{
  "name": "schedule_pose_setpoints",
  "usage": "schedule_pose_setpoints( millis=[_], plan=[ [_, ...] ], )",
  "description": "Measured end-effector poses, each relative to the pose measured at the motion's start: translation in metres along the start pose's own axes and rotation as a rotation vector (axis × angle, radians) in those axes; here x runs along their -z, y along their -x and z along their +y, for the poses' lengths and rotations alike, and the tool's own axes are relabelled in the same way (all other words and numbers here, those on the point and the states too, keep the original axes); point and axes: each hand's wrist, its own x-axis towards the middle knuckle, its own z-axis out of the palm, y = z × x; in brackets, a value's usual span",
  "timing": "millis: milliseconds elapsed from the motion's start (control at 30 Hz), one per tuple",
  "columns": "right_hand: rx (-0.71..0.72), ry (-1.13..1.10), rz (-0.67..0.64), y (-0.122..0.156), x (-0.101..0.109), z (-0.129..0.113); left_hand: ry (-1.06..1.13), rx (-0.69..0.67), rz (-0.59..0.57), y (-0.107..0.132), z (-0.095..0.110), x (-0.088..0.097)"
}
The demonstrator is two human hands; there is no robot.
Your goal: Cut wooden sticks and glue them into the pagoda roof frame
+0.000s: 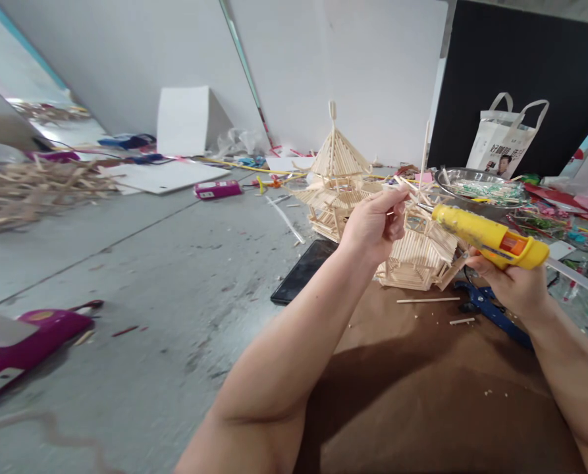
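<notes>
My right hand [513, 283] grips a yellow hot glue gun [476, 230], whose nozzle points left. A clear glue stick [577, 278] sticks out of its back end. Close to the nozzle, my left hand [375, 224] is closed in a pinch on a thin wooden stick [403, 182]. Both hands are over a small house-like model of wooden sticks [412, 253], partly hidden by them. Left of it stands a taller wooden-stick pagoda [340, 158] with a pointed roof. Below the glue gun lie blue-handled pliers [496, 316] and a loose stick [428, 301].
A brown sheet [422, 401] lies before me. Left of the models is a dark flat tablet-like object [303, 271]. Magenta power strips [218, 189] lie on the grey floor. A metal bowl [494, 209] of green-and-white bits and a white bag [501, 141] stand at the back right.
</notes>
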Motion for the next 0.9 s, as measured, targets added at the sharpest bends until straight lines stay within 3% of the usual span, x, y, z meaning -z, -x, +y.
schedule_pose_setpoints(
  millis=[600,767,900],
  plan=[
    [-0.011,-0.034,0.008,-0.0026,0.0013,-0.0023,0.036,-0.03,0.027,0.0007,0.0019,-0.0029],
    [-0.142,-0.029,-0.02,-0.0026,0.0013,-0.0007,0.033,-0.037,0.034,0.0015,0.0027,-0.0028],
    [-0.376,-0.063,-0.06,-0.0057,0.0068,0.0032,0.034,-0.055,0.024,0.001,0.0032,-0.0023]
  ],
)
